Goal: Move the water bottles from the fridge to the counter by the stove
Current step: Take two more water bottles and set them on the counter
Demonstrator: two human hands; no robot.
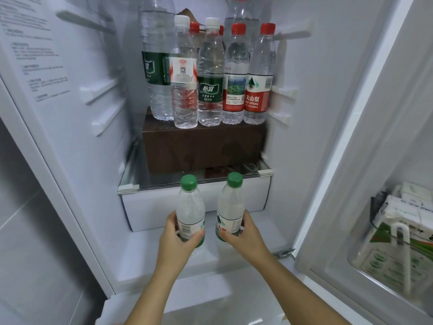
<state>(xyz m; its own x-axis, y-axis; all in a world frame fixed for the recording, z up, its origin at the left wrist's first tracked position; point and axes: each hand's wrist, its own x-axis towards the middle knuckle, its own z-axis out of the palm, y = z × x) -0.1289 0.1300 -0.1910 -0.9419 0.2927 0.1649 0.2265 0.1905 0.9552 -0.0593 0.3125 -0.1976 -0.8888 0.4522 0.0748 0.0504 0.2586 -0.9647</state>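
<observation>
Bottles [209,73] top a brown box [203,146] on a glass fridge shelf [140,181].

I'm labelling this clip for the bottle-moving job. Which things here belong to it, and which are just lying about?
In the job: left hand, gripping the left green-capped bottle; right hand, gripping the right green-capped bottle; the standing bottles on the brown box.
Just there: brown box; cartons in the door bin; glass shelf.
</observation>
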